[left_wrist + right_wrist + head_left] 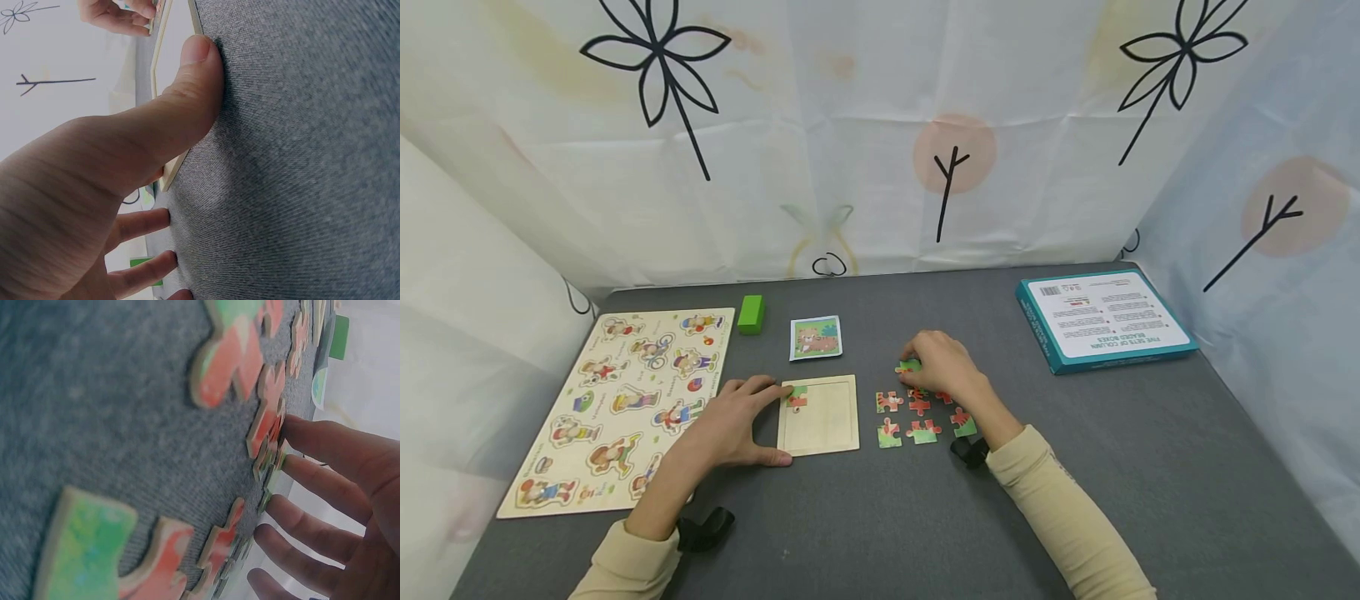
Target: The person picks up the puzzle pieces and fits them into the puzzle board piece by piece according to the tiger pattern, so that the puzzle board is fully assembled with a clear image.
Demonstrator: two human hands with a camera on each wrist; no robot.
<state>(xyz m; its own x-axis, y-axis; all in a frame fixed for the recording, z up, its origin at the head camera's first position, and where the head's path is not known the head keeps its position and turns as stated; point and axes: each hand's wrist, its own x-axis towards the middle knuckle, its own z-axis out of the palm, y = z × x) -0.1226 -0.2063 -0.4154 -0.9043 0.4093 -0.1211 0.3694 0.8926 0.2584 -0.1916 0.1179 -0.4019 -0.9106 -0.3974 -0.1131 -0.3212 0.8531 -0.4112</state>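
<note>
My left hand lies along the left side of a square wooden puzzle tray. Its index fingertip touches the top left corner, beside a green and red piece in the tray. The thumb rests at the lower left corner; in the left wrist view this thumb is against the tray's edge, the other fingers spread. To the right of the tray, my right hand pinches a green-edged puzzle piece between thumb and index finger. Several red and green puzzle pieces lie just below it, partly hidden by the hand.
A large board with cartoon figures lies at the left. Behind the tray are a green block and a small picture card. A teal box sits at the back right. Patterned curtains border the grey table.
</note>
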